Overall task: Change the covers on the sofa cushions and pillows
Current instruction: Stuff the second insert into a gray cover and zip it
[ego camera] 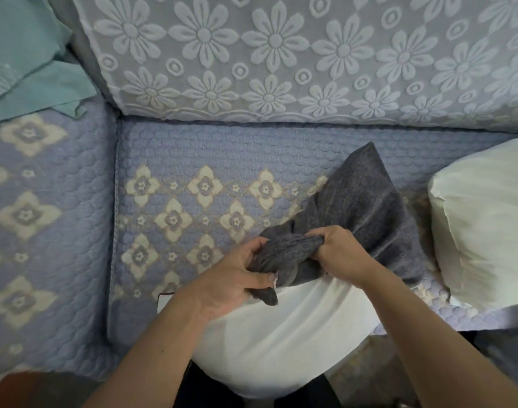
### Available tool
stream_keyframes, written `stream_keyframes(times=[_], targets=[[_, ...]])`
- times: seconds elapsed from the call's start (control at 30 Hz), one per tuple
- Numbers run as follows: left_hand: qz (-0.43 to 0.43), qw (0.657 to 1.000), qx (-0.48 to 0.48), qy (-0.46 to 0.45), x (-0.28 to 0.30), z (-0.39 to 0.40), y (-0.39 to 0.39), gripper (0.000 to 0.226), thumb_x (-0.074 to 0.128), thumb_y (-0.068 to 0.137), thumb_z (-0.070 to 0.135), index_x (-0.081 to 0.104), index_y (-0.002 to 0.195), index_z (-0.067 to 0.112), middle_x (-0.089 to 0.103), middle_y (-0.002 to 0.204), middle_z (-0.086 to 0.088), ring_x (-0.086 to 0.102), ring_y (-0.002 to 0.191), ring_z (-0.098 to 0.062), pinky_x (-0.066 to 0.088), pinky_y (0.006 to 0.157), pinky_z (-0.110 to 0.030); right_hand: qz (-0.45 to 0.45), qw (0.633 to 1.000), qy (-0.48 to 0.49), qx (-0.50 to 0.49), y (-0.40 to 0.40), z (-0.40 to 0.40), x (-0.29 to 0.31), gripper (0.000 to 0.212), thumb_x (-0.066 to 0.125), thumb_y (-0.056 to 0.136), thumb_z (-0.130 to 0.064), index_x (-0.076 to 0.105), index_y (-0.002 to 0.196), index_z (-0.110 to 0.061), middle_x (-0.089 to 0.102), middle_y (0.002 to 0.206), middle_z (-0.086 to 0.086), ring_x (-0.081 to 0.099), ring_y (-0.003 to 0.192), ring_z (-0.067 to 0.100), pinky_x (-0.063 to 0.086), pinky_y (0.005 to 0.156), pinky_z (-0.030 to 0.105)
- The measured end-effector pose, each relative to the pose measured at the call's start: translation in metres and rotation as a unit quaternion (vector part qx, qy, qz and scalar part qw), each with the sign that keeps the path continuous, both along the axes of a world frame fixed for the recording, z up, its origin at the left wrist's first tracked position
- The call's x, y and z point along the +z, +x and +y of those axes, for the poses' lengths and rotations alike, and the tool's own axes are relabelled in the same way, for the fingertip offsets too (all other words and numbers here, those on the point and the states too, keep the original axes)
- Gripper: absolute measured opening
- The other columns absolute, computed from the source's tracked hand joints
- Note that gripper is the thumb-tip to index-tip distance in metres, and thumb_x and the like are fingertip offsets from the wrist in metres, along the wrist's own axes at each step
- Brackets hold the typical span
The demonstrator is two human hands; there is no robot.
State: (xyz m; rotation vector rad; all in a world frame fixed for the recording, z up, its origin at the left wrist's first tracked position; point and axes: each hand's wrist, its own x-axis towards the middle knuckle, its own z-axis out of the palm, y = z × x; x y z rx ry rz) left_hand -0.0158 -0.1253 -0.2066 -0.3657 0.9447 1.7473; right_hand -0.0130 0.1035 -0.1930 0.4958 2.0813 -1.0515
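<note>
Grey knit pillow cover (358,207) is bunched at its open end, both hands on it. Left hand (237,278) grip: thumb and fingers curled round the gathered edge, a loose corner hanging below the thumb. Right hand (340,254) grip: fist clenched on the same gathered edge, just beside the left. Rest of the cover trails away up-right across the sofa seat cushion (193,148), far corner pointing toward the backrest.

White pillow insert (281,334) sits bare at the near edge of the seat, against the person's lap, directly under both hands. Cover edge touches the top of the insert; can't tell whether any of the insert is inside the cover.

Second bare cream pillow (481,231) lies to the right on the seat, apart from the hands. Teal fabric (37,72) heaped top left on the adjoining seat. Backrest wears a lace floral throw (281,54).

Step, my read: either pulling the grey cover off or feeding it on; the picture doesn't settle which. Bare second pillow suggests stripping is underway.

Next move needs: find and spread the opening, keep both grips on opposite sides of the mouth, work it along the insert evenly. Knit fabric will likely stretch and snag on corners.
</note>
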Motion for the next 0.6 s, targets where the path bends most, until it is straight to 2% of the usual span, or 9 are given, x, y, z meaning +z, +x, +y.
stream_keyframes(times=[0.1,0.17,0.3,0.37,0.4,0.43,0.5,0.53,0.6], targets=[[-0.016,0.997,-0.063,0.052,-0.001,-0.004,-0.008,0.068,0.071,0.072,-0.018,0.044,0.133,-0.005,0.048,0.126,-0.023,0.04,0.119,-0.039,0.029,0.1,-0.057,-0.026,0.999,-0.017,-0.02,0.0,0.0,0.0,0.03,0.058,0.086,-0.006,0.076,0.072,-0.026,0.073,0.072,0.014,0.068,0.072,0.041,0.056,0.061,0.047],[-0.039,0.995,-0.07,0.061,0.001,-0.005,-0.012,0.073,0.068,0.069,-0.021,0.042,0.136,-0.006,0.044,0.127,-0.025,0.039,0.118,-0.04,0.028,0.101,-0.056,-0.041,0.998,-0.044,-0.028,0.0,0.001,0.002,0.032,0.058,0.086,-0.006,0.075,0.069,-0.026,0.072,0.072,0.016,0.066,0.068,0.038,0.055,0.062,0.049],[-0.077,0.99,-0.081,0.082,0.005,-0.004,-0.015,0.067,0.062,0.077,-0.014,0.041,0.141,-0.01,0.049,0.131,-0.03,0.047,0.122,-0.043,0.04,0.107,-0.053,-0.041,0.998,-0.046,0.0,0.003,0.003,0.005,0.035,0.061,0.088,-0.005,0.071,0.065,-0.03,0.069,0.068,0.012,0.06,0.064,0.027,0.054,0.063,0.047],[-0.072,0.993,-0.079,0.049,0.006,-0.002,-0.016,0.063,0.06,0.078,-0.014,0.042,0.138,-0.011,0.055,0.128,-0.028,0.051,0.122,-0.041,0.048,0.103,-0.048,-0.044,0.997,-0.056,0.038,0.003,0.006,0.009,0.025,0.069,0.089,-0.009,0.072,0.076,-0.031,0.073,0.077,0.009,0.065,0.072,0.022,0.057,0.077,0.053],[-0.068,0.995,-0.071,0.029,0.007,-0.002,-0.017,0.061,0.06,0.076,-0.013,0.045,0.135,-0.01,0.057,0.125,-0.028,0.054,0.119,-0.039,0.051,0.1,-0.045,-0.054,0.994,-0.083,0.055,0.002,0.007,0.015,0.023,0.074,0.087,-0.009,0.072,0.088,-0.032,0.075,0.086,0.004,0.068,0.081,0.016,0.056,0.085,0.051],[-0.057,0.996,-0.064,0.01,0.007,-0.002,-0.018,0.058,0.061,0.074,-0.011,0.05,0.131,-0.007,0.06,0.121,-0.026,0.057,0.115,-0.038,0.053,0.097,-0.043,-0.069,0.988,-0.121,0.066,-0.002,0.006,0.025,0.036,0.078,0.083,-0.006,0.07,0.105,-0.034,0.074,0.099,-0.003,0.069,0.094,0.01,0.056,0.091,0.042],[-0.028,0.997,-0.063,-0.018,0.007,-0.003,-0.021,0.047,0.062,0.072,-0.008,0.057,0.118,0.001,0.064,0.113,-0.023,0.062,0.108,-0.034,0.053,0.096,-0.043,-0.08,0.976,-0.19,0.075,-0.011,-0.001,0.045,0.079,0.083,0.077,-0.001,0.049,0.14,-0.037,0.064,0.125,-0.016,0.062,0.113,-0.003,0.051,0.097,0.02],[-0.02,0.997,-0.068,-0.024,0.007,-0.004,-0.022,0.043,0.063,0.072,-0.006,0.059,0.113,0.004,0.065,0.109,-0.022,0.064,0.106,-0.033,0.053,0.096,-0.045,-0.075,0.973,-0.195,0.098,-0.018,-0.008,0.053,0.092,0.084,0.076,-0.003,0.039,0.147,-0.039,0.058,0.132,-0.021,0.058,0.116,-0.007,0.047,0.097,0.014],[0.004,0.995,-0.096,-0.037,0.012,-0.003,-0.025,0.039,0.064,0.07,-0.002,0.061,0.109,0.007,0.068,0.104,-0.018,0.066,0.102,-0.031,0.053,0.097,-0.046,-0.054,0.971,-0.15,0.178,-0.031,-0.024,0.059,0.09,0.086,0.075,-0.014,0.037,0.146,-0.042,0.056,0.128,-0.024,0.058,0.11,-0.008,0.048,0.092,0.011]])
